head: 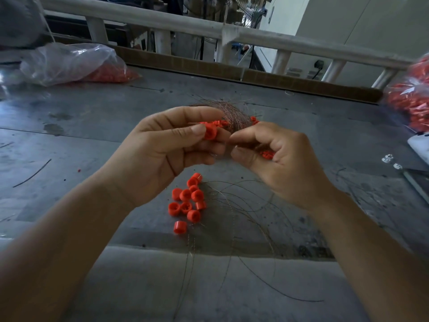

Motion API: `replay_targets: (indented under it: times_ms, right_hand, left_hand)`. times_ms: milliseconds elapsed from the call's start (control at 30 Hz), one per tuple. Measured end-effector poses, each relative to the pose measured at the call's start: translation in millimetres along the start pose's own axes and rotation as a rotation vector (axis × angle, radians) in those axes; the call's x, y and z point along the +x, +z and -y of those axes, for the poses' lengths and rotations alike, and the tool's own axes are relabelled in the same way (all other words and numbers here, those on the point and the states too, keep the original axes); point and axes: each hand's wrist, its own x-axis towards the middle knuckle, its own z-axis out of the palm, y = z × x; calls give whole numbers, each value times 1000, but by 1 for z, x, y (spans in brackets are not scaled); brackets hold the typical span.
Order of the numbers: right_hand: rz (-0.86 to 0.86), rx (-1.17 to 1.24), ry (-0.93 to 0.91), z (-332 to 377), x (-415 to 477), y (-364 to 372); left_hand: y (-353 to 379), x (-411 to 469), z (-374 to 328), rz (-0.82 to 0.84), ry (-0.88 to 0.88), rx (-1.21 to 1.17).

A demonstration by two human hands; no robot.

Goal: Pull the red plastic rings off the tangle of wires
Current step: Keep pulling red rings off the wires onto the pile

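My left hand [162,147] pinches a red plastic ring [210,132] between thumb and fingers, at the near end of a coppery tangle of wires [229,111] that arches behind both hands. More red rings [219,123] still sit on the tangle. My right hand [276,156] pinches a thin wire at its fingertips, right beside the ring, and cups a few red rings [267,154] in its palm. Several loose red rings [186,202] lie in a pile on the grey table [92,140] below my hands.
Thin loose wires [243,219] curve over the table under my right wrist. A clear bag of red rings [76,63] lies far left, another bag of red rings [411,96] at the far right edge. A white railing [232,34] runs behind the table.
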Motion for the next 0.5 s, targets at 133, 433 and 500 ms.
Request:
replay_targets:
  times_ms: [133, 433, 500]
  right_hand:
    - [24, -40, -1, 0, 0, -1]
    - [16, -82, 96, -3, 0, -10]
    - [112, -156, 176, -7, 0, -8]
  left_hand:
    - [-2, 0, 0, 5, 17, -52]
    - [-3, 0, 5, -179, -19, 267]
    - [-4, 1, 8, -243, -27, 549]
